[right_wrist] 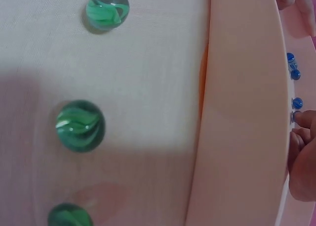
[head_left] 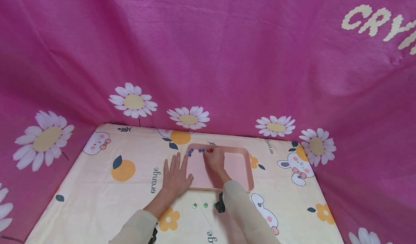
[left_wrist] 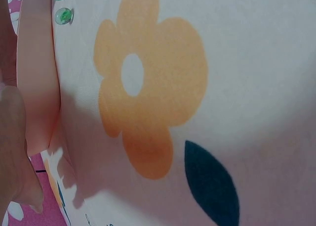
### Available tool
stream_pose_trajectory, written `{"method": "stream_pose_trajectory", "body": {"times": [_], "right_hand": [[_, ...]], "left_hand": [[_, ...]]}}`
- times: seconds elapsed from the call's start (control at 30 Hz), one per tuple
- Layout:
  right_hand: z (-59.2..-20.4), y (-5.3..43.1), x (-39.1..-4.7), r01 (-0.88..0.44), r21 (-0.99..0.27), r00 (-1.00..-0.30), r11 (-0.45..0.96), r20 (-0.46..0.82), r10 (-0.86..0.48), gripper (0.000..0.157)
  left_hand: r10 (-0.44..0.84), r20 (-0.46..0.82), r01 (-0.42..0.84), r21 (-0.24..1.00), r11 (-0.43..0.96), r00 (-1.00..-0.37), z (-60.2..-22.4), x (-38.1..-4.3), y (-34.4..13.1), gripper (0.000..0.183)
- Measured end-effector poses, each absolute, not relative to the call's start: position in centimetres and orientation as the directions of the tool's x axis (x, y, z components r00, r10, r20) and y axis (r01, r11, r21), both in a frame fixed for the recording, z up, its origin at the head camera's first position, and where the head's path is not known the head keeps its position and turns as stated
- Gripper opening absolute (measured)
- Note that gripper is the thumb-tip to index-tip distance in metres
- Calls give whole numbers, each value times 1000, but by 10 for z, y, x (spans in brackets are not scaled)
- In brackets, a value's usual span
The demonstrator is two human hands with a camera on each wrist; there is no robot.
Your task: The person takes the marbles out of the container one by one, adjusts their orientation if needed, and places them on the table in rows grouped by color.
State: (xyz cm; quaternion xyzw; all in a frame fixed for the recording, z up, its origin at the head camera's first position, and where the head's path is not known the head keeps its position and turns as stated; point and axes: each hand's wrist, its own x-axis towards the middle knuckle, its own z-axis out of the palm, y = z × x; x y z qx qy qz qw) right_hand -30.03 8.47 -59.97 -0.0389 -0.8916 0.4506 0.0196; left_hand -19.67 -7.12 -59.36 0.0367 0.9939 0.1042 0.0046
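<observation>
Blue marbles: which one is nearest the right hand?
The rightmost visible blue marble in the head view, inside the pink tray: it meets the right hand, while the other blue marbles lie farther left.

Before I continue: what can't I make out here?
Rightmost green marble: head view, mostly hidden by black wrist device; right wrist view, cut by bottom edge.
Blue marble at right hand: right wrist view, partly covered by fingers.
Left hand: left wrist view, cut by left edge.
</observation>
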Motion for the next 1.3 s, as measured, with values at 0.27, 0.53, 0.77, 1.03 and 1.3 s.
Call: {"method": "stream_pose_trajectory", "body": {"times": [0.27,0.53,0.77,1.03,1.3], "right_hand": [[-599,83,-300,30,-778,-995,628,34,90,13],[-592,78,-297,38,-787,-994,616,34,105,16],[-590,76,-295,67,-786,-993,614,8,119,18],[-589,72,-296,75,-753,-990,654,22,139,26],[-589,68,-296,95,-718,-987,689,20,158,19]], "left_hand": [[77,-15,72,209,975,-997,-593,-197,-72,84],[88,0,86,205,975,-996,-593,-197,-73,83],[85,1,83,194,978,-996,-596,-198,-73,83],[88,8,88,205,975,-996,-596,-197,-73,84],[92,-4,90,208,974,-996,-596,-197,-73,84]]}}
